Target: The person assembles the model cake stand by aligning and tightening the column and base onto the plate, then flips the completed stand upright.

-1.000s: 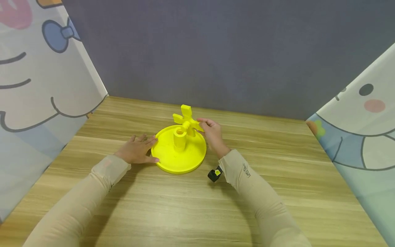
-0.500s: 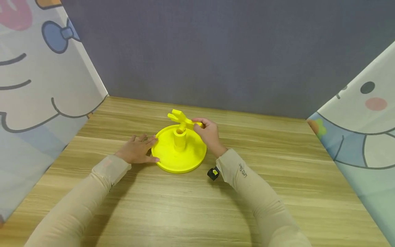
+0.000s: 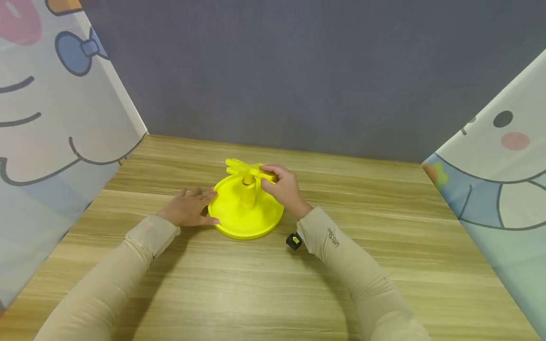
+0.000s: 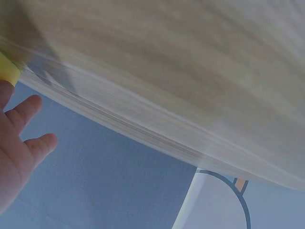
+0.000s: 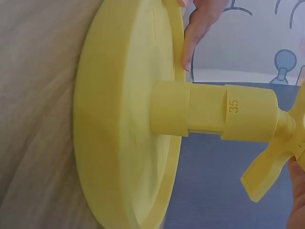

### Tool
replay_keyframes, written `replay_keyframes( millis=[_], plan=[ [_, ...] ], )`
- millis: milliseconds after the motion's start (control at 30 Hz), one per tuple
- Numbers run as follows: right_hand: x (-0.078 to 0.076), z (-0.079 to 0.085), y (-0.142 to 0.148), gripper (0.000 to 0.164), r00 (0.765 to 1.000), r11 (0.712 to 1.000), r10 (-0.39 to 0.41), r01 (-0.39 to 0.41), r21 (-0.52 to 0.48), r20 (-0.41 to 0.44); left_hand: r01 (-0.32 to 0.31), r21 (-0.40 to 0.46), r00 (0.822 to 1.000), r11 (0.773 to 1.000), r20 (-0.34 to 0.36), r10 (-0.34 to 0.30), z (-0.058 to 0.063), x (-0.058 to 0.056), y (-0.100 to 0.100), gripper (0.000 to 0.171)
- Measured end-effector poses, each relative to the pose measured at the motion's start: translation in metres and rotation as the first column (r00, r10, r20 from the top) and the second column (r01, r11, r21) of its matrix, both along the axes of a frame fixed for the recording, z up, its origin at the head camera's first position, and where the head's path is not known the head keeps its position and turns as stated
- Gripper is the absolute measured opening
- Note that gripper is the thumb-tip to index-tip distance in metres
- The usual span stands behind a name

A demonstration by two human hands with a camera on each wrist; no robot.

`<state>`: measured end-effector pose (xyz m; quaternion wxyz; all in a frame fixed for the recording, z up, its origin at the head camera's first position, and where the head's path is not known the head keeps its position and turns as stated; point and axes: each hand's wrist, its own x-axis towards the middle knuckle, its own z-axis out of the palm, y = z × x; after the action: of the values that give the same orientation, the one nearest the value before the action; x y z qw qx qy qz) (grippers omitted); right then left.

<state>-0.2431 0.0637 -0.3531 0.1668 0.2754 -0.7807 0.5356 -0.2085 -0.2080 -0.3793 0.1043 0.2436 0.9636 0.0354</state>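
Observation:
A round yellow base [image 3: 239, 227] with a raised rim lies on the table, and a hollow yellow post [image 5: 205, 109] marked "35" rises from its middle. Over the post's top sits a yellow piece with several flat arms [image 3: 239, 168], its short stem at the post's opening. My right hand [image 3: 283, 187] pinches one arm of that piece between thumb and fingers. At the base's left rim rests my left hand [image 3: 187, 208], fingers spread and straight. The left wrist view shows only part of the left hand [image 4: 16, 148] and a yellow edge.
The wood-grain table [image 3: 239, 289] reaches back to a dark grey panel [image 3: 273, 80]. Printed cartoon cloths hang on the left [image 3: 64, 123] and right [image 3: 512, 189]. A small black device [image 3: 294, 241] sits at the right wrist.
My right hand has moved slightly left and tipped the armed piece from upright to nearly flat, bringing its stem to the post's opening. The left hand has stayed on the base's rim.

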Motion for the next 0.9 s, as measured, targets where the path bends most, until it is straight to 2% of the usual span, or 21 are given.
replay_keyframes(
  millis=[267,533,667,800,900],
  plan=[
    [0.002,-0.002,0.001,0.019,0.992,0.993,0.058,-0.045,0.112,-0.116,0.009,-0.004,1.0,1.0,0.004,-0.009,0.0,0.001,0.0,0.089],
    [0.001,-0.01,0.001,0.017,0.95,0.986,0.111,-0.068,0.154,-0.293,0.01,-0.01,1.0,1.0,0.001,-0.01,0.001,0.0,0.002,0.088],
    [0.002,-0.012,0.002,0.016,0.937,0.983,0.13,-0.079,0.167,-0.324,0.006,-0.014,1.0,1.0,0.009,-0.006,0.001,-0.001,0.002,0.089],
    [0.005,-0.01,0.002,0.016,0.925,0.964,0.167,-0.08,0.255,-0.342,-0.003,-0.016,1.0,1.0,0.021,0.004,0.004,-0.001,0.003,0.09],
    [0.008,-0.006,0.002,0.018,0.924,0.947,0.176,-0.065,0.316,-0.338,-0.008,-0.016,1.0,1.0,0.029,0.008,0.006,-0.001,0.004,0.09]
  ],
)
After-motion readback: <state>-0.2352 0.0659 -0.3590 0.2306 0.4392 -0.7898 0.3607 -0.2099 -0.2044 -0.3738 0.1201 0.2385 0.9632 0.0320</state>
